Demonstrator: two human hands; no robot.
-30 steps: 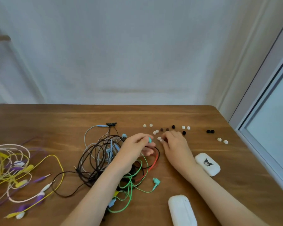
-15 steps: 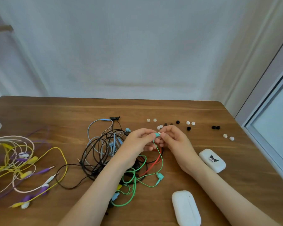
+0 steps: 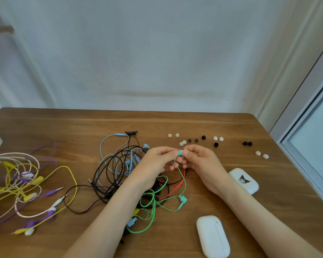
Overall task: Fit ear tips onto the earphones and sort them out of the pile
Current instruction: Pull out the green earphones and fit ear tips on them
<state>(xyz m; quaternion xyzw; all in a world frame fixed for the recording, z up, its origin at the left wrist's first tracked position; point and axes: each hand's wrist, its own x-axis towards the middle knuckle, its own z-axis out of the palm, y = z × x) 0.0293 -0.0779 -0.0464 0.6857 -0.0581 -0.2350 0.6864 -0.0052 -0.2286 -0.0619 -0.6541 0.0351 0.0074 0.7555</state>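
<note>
Now both hands meet just over the wooden table (image 3: 63,123), near its middle; the left hand (image 3: 157,164) pinches a teal earbud (image 3: 180,153), thumb and first finger closed tight on it; the right hand (image 3: 203,164) has curled fingers, and its fingertips pinch the other end of the same bud (a pale bit shows there, too small to name).

A thin green cable (image 3: 184,181) hangs from the bud and runs toward six o'clock, down to the second teal earbud (image 3: 183,199), which lies flat on the table; red and green loops lie under the wrists.

At nine o'clock from the hands sits the tangled pile (image 3: 117,164) of black and light blue earphones, touching the left wrist; far off at nine o'clock, well apart from the pile, lies a bunch of yellow, purple and pink earphones (image 3: 17,179).

At twelve o'clock from the hands is a loose row of ear tips: white ear tips (image 3: 169,135), brown ear tips (image 3: 189,140) and a black ear tip (image 3: 203,137); two more black ear tips (image 3: 247,143) touch each other at two o'clock.

Just beside the right wrist, at three o'clock, rests a white case with a cartoon face (image 3: 243,180); a plain white earbud case (image 3: 213,236) lies at five o'clock, near the table's front edge.
</note>
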